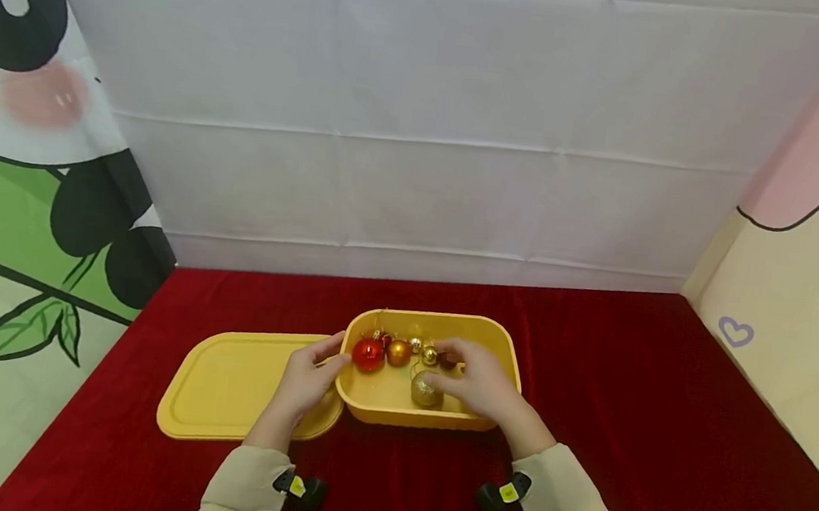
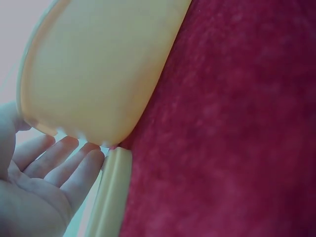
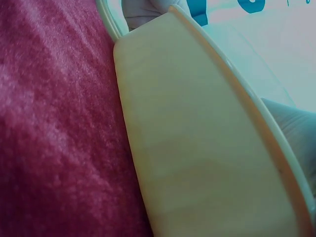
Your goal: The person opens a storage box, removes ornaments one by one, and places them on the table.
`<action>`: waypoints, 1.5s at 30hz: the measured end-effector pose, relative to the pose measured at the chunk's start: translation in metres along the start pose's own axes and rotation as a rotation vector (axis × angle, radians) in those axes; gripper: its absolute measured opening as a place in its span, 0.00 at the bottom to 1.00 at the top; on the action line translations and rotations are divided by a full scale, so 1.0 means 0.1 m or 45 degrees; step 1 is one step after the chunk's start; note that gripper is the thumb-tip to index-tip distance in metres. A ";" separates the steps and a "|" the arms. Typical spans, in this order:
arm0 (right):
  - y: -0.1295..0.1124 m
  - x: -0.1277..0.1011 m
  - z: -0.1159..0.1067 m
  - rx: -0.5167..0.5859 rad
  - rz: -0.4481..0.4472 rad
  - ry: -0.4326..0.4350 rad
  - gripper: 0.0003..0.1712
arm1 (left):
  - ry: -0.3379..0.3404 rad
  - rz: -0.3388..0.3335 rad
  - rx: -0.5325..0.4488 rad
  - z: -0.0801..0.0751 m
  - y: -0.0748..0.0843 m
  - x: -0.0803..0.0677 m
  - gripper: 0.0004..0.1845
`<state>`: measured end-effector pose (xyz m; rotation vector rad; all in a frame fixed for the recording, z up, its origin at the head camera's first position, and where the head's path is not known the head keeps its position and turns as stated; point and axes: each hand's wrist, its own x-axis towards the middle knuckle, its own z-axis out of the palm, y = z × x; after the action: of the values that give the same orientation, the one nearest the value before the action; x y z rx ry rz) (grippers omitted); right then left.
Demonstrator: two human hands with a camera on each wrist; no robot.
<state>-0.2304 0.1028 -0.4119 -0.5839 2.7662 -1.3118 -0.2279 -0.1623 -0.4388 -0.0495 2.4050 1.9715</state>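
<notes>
A yellow plastic box (image 1: pixel 498 341) stands on the red cloth and holds several small ornament balls. Among them are a red ball (image 1: pixel 369 354), an orange ball (image 1: pixel 398 352) and a gold glitter ball (image 1: pixel 426 392). My left hand (image 1: pixel 327 359) rests against the box's left wall, thumb at the rim. In the left wrist view its fingers (image 2: pixel 74 163) lie straight along the box (image 2: pixel 98 64). My right hand (image 1: pixel 453 368) reaches into the box with curled fingers over the small balls, beside the glitter ball. Whether it holds one is hidden.
The yellow lid (image 1: pixel 231 387) lies flat left of the box, partly under my left hand; its edge (image 2: pixel 113 192) shows in the left wrist view. Red cloth (image 1: pixel 625 411) covers the table. White and printed fabric walls enclose it on three sides.
</notes>
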 end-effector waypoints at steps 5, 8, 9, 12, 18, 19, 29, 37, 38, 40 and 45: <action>0.01 -0.03 0.00 -0.019 0.039 -0.023 0.29 | -0.022 -0.006 -0.053 0.01 -0.04 -0.01 0.25; 0.02 -0.03 0.01 -0.023 0.049 -0.039 0.29 | -0.029 -0.004 -0.068 0.02 -0.04 -0.02 0.25; 0.03 -0.04 0.01 -0.029 0.055 -0.046 0.29 | -0.031 -0.006 -0.073 0.02 -0.04 -0.02 0.25; 0.03 -0.04 0.02 -0.031 0.074 -0.068 0.29 | -0.038 -0.023 -0.083 0.02 -0.03 -0.04 0.26; 0.03 -0.05 0.03 -0.061 0.069 -0.106 0.29 | -0.043 -0.026 -0.093 0.02 -0.03 -0.05 0.25; 0.03 -0.05 0.03 -0.061 0.068 -0.114 0.29 | -0.043 -0.026 -0.096 0.02 -0.03 -0.04 0.25; 0.03 -0.06 0.04 -0.047 0.053 -0.186 0.26 | -0.061 -0.033 -0.130 0.00 -0.02 -0.05 0.25; 0.04 0.02 0.01 -0.043 0.025 -0.208 0.24 | -0.057 -0.018 -0.111 0.00 0.02 0.00 0.25; 0.05 0.02 0.01 -0.045 0.036 -0.214 0.24 | -0.058 -0.020 -0.110 0.00 0.03 0.00 0.25; 0.05 0.02 0.02 -0.045 0.052 -0.223 0.24 | -0.061 -0.029 -0.110 0.00 0.02 0.00 0.25; 0.06 0.02 0.03 -0.060 0.043 -0.218 0.23 | -0.055 -0.029 -0.124 0.00 0.00 0.01 0.25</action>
<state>-0.2333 0.1034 -0.4178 -0.6180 2.6625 -1.1351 -0.2285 -0.1627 -0.4390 -0.0355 2.2709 2.0567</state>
